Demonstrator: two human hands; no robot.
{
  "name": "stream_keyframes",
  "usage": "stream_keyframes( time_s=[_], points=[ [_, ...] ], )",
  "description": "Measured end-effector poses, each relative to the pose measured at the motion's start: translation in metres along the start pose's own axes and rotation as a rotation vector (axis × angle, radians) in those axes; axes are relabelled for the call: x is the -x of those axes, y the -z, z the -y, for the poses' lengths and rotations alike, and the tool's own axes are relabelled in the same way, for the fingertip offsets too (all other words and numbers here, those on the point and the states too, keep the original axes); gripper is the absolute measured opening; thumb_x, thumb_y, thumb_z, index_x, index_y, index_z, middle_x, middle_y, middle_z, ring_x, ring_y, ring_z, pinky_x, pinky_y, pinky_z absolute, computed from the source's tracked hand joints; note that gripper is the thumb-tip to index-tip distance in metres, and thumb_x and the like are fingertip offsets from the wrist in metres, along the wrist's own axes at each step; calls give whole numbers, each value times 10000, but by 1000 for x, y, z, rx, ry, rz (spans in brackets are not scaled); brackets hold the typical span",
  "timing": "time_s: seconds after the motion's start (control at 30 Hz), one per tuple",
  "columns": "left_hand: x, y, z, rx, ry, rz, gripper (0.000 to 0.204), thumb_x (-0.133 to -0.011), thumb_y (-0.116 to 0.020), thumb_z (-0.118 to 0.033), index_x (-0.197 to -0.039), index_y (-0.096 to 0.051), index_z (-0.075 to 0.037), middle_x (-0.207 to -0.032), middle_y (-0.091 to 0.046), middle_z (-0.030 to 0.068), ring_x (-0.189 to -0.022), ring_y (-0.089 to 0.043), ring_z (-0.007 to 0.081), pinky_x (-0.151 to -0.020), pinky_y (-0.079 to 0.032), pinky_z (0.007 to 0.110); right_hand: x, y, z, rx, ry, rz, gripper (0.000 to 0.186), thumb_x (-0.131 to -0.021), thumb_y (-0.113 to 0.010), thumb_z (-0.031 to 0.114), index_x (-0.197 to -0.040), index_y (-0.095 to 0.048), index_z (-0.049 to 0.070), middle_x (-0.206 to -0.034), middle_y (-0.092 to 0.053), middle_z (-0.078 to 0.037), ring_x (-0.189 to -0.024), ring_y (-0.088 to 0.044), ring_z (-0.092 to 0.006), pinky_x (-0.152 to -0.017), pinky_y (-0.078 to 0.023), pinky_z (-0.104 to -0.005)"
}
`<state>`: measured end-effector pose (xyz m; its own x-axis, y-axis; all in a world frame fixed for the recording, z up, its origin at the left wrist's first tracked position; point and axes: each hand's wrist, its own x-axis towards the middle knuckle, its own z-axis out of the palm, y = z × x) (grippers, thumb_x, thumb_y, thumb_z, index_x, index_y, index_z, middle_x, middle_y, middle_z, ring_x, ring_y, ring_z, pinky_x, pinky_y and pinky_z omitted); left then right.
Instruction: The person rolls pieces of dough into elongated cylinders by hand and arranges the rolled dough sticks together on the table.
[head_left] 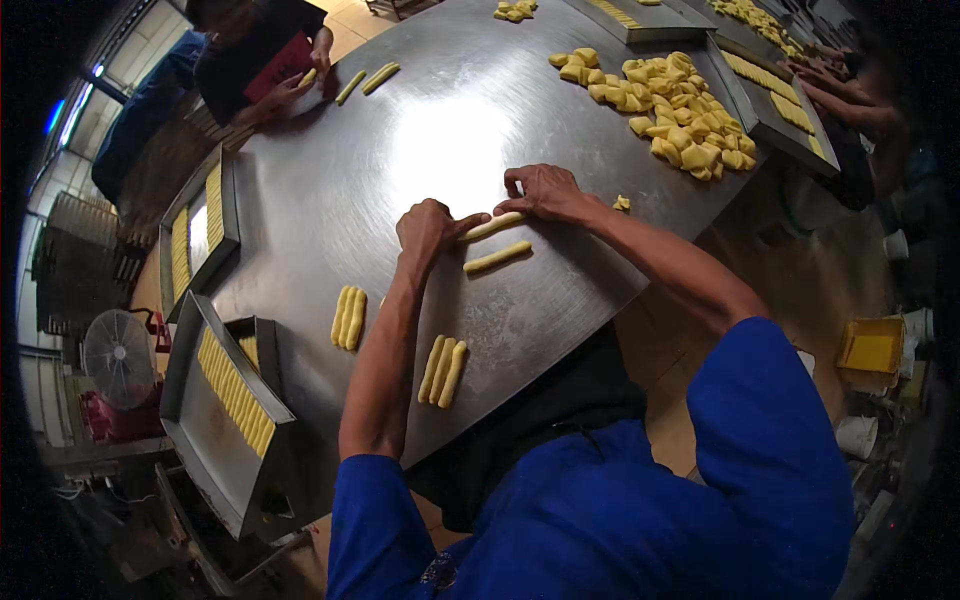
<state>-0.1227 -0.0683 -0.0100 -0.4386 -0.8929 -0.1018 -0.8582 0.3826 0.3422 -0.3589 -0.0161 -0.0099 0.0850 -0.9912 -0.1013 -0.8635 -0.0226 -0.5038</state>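
A pale yellow dough stick (492, 226) lies on the steel table between my hands. My left hand (430, 228) is closed at its left end, with the thumb along the dough. At the other end, my right hand (548, 193) grips it with bent fingers. Just nearer to me, a second dough stick (498, 257) lies loose, roughly parallel to the first. Three dough sticks (442, 371) sit side by side to the right of my left forearm. Another group of three sticks (349, 318) rests to the left of that forearm.
Dough pieces (680, 110) are heaped at the far right. Metal trays with dough sticks stand along the left, including a large tray (205, 420). A co-worker (262, 75) holds dough at the far left; another person's hands (835, 85) are beside a tray (775, 100) at right.
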Motion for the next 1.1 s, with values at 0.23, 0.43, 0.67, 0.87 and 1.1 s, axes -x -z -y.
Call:
stream_keyframes(
  time_s=[0.23,0.43,0.67,0.87,1.1],
  points=[
    [-8,-2,5,50,111,34,802,-655,-696,-849,-646,-743,-48,-593,-680,97,-562,-675,255,-598,-530,381,-8,-8,-6,-24,16,-62,549,-759,-764,646,-867,-674,115,-720,-658,-66,-745,-660,-256,-732,-502,-418],
    [-12,2,-1,-7,136,130,722,-685,-748,-775,-723,-760,-53,-657,-697,95,-645,-673,266,-640,-530,409,-9,-14,-7,6,95,-143,573,-758,-745,683,-860,-678,123,-710,-656,-54,-733,-657,-227,-704,-507,-394],
    [-9,-1,5,17,88,11,799,-618,-732,-836,-682,-756,-40,-627,-690,102,-600,-684,261,-613,-542,387,-12,-10,-1,35,70,-62,558,-771,-751,660,-911,-707,121,-724,-670,-60,-748,-664,-239,-716,-509,-398],
    [-8,3,4,-5,99,29,712,-711,-749,-744,-729,-744,-32,-717,-713,155,-690,-696,318,-698,-541,441,-15,-4,5,90,66,22,551,-793,-742,638,-897,-704,98,-743,-680,-75,-744,-668,-257,-724,-515,-407],
    [-1,0,0,-45,146,19,706,-701,-747,-759,-723,-749,-54,-663,-693,104,-599,-653,255,-594,-515,421,-10,-12,-13,108,115,-123,557,-797,-738,638,-872,-692,88,-751,-684,-74,-728,-664,-248,-691,-515,-402]
  ],
)
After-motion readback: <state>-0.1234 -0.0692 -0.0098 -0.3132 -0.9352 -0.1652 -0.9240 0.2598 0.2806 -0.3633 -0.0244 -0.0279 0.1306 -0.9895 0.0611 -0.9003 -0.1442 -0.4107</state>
